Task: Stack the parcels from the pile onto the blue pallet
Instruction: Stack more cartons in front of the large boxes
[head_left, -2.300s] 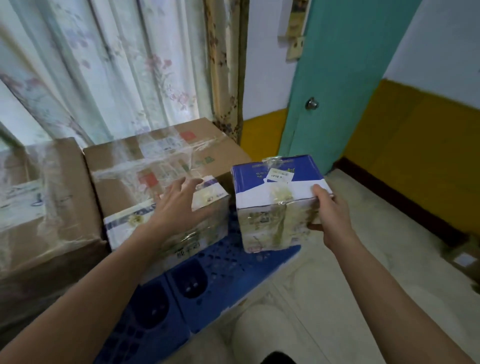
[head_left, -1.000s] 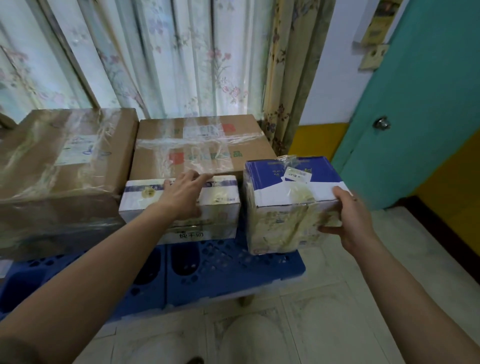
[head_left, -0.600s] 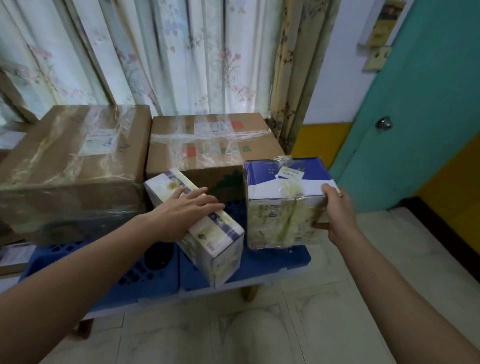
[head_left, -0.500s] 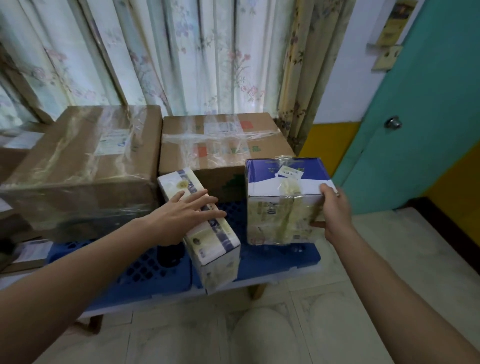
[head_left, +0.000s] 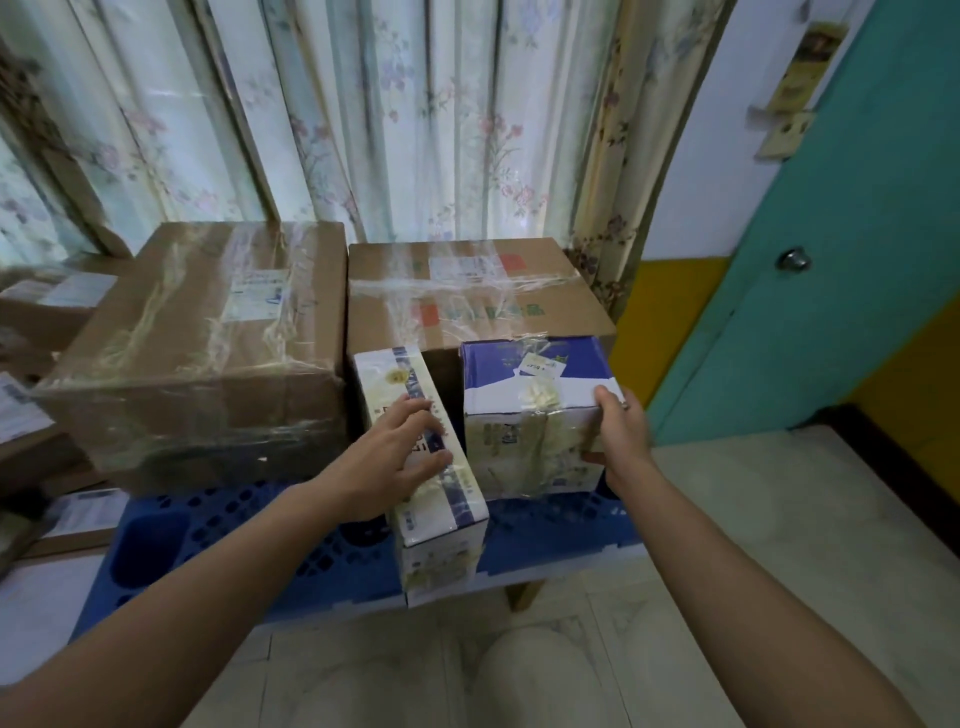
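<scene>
Two small parcels at pallet's front edge

Left hand (head_left: 387, 462) flat, fingers spread, atop narrow white box (head_left: 431, 483). Right hand (head_left: 621, 423) gripping blue-topped box (head_left: 535, 415) at right corner. Both on blue pallet (head_left: 234, 545). Behind: large brown carton (head_left: 197, 348), second carton (head_left: 467, 296).

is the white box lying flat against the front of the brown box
No: the white box lies lengthwise, its short end toward the brown box, its near end past the pallet's front edge under the left hand.
</scene>
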